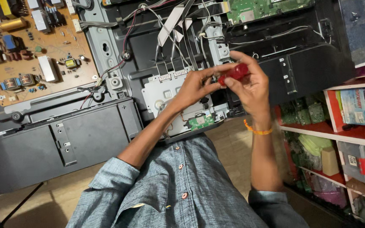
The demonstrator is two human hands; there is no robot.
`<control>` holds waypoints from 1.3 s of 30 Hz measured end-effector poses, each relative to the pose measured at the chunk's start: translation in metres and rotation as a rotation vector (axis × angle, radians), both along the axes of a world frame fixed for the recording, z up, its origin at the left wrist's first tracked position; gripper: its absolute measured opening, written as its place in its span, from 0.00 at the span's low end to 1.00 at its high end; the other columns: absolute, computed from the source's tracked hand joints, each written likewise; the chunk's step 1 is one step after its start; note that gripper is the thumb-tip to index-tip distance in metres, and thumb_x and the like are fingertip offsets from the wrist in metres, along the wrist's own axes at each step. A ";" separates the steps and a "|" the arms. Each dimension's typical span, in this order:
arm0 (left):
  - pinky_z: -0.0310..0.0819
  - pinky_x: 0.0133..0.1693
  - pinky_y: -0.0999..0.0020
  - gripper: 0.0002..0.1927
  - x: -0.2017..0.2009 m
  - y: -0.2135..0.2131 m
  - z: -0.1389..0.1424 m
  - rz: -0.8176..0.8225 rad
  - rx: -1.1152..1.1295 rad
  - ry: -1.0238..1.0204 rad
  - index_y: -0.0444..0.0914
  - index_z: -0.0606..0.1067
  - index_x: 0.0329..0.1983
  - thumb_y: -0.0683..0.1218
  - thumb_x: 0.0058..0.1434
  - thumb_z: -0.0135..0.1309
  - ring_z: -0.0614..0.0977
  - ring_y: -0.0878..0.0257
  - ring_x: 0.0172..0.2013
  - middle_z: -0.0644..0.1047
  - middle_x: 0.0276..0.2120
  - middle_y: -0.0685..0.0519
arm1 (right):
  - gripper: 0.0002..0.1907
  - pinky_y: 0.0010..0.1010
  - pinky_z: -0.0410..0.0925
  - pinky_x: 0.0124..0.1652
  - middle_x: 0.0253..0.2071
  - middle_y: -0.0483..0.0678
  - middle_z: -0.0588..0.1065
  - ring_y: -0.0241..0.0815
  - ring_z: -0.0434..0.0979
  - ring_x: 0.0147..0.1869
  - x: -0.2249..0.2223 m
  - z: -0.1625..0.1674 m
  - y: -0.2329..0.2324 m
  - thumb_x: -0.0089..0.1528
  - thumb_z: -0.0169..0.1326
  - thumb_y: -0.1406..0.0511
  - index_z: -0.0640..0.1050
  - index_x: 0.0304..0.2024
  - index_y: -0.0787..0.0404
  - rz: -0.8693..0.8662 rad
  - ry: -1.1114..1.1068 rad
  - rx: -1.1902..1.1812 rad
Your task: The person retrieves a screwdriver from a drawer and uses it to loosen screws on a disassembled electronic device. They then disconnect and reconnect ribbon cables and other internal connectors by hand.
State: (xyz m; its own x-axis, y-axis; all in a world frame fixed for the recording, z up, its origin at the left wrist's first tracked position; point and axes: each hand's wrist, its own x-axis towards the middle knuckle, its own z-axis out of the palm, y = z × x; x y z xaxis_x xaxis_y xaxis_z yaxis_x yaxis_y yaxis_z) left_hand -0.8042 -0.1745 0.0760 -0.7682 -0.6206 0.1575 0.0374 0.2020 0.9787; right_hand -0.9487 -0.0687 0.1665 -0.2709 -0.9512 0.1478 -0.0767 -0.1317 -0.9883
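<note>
- Both hands meet at centre frame: the right hand (250, 84) wraps a red screwdriver handle (234, 72), and the left hand (195, 86) pinches its end.
- Open room lies lower left over the black back panel (60, 147).
- Ribbon cables (170, 25), a brown circuit board (34, 50) and shelves (351, 135) crowd around.
- The screwdriver's shaft is hidden.

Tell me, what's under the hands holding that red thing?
Under the left hand and right hand lies a grey metal plate with a small green board. The hands cover its middle.
</note>
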 end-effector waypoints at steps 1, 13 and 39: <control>0.58 0.22 0.68 0.18 0.000 0.000 0.000 -0.027 -0.017 -0.007 0.42 0.80 0.56 0.46 0.62 0.61 0.64 0.70 0.18 0.66 0.15 0.53 | 0.27 0.34 0.76 0.56 0.55 0.58 0.78 0.41 0.82 0.55 -0.005 0.003 0.000 0.68 0.63 0.62 0.69 0.64 0.66 0.062 -0.022 0.003; 0.65 0.24 0.66 0.11 -0.002 0.010 -0.012 0.048 -0.072 -0.004 0.36 0.81 0.46 0.46 0.63 0.62 0.71 0.66 0.19 0.74 0.19 0.47 | 0.20 0.32 0.75 0.56 0.50 0.51 0.78 0.41 0.80 0.56 0.005 0.020 0.004 0.61 0.67 0.68 0.78 0.55 0.66 -0.004 0.207 0.109; 0.60 0.22 0.58 0.23 -0.002 0.009 -0.008 0.076 -0.098 -0.153 0.36 0.75 0.51 0.51 0.56 0.64 0.72 0.55 0.15 0.71 0.14 0.43 | 0.23 0.28 0.73 0.56 0.54 0.50 0.75 0.37 0.78 0.57 0.009 -0.012 0.003 0.66 0.65 0.69 0.73 0.61 0.64 -0.021 0.155 0.056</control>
State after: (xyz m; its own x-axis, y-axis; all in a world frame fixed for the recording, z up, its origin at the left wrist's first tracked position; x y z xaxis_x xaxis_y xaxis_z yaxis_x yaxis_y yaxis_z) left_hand -0.8062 -0.1650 0.0681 -0.7391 -0.6654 0.1047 -0.1298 0.2933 0.9472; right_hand -0.9397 -0.0654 0.1542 -0.2683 -0.9537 0.1362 -0.2314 -0.0734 -0.9701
